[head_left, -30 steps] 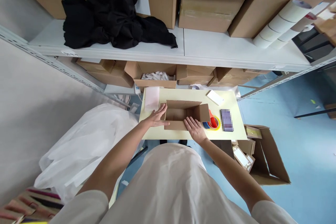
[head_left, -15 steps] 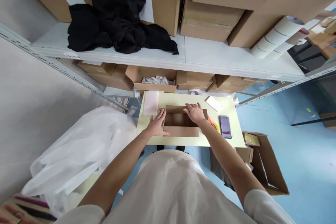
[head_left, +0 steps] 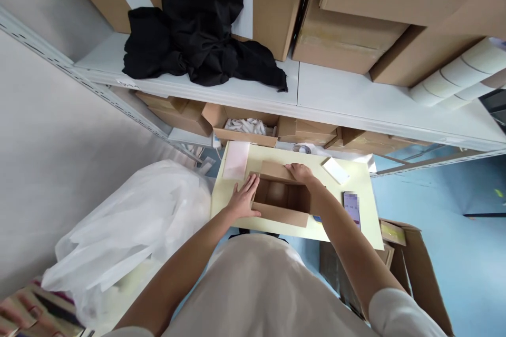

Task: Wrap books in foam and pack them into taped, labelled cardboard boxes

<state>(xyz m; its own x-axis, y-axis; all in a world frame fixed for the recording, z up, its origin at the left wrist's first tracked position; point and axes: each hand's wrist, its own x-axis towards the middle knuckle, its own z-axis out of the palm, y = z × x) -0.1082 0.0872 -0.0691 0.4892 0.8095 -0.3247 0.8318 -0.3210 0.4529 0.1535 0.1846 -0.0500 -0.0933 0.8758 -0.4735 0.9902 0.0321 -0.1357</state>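
Observation:
An open cardboard box (head_left: 280, 214) stands on the pale yellow table (head_left: 221, 205) in front of me, its inside showing bare brown walls. My left hand (head_left: 245, 200) lies with spread fingers against the box's left end. At the far side, my right hand (head_left: 301, 172) has its fingers closed over the edge of the back flap (head_left: 272, 169), which leans outward. My right forearm passes over the box's right end and hides part of it. Right of that arm lies a phone (head_left: 351, 208), with a small white box (head_left: 336, 170) behind it.
A pinkish-white sheet stack (head_left: 236, 160) lies at the table's back left. Beyond the table, a shelf (head_left: 336, 100) bears cartons, black cloth (head_left: 201, 26) and white rolls (head_left: 458, 73). White plastic sheeting (head_left: 134, 221) bulges at left. An open carton (head_left: 422, 268) stands on the floor at right.
The box's back flap has swung outward with my right hand now gripping its edge. My left hand stays at the left end. The whole view has shifted and tilted slightly.

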